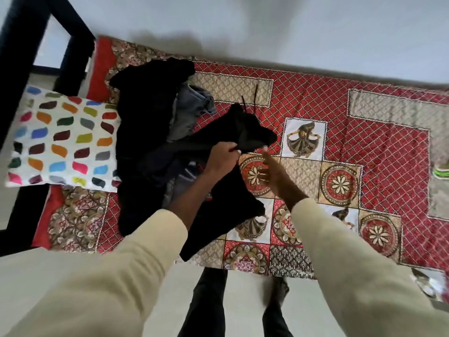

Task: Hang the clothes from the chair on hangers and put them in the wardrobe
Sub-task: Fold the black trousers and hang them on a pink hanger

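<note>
Blur smears the spread right hand (266, 170); left hand (224, 156) pinches a black garment (245, 135), hanger unclear.

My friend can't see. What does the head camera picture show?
The left hand grips a black garment lifted from a clothes pile on a red patterned bedspread. The open right hand reaches toward it; a spotted pillow lies alongside.

Just right of the grip, the right hand (267, 171) was motion-blurred; the black garment (245, 137) hid the gripping fingertips
</note>
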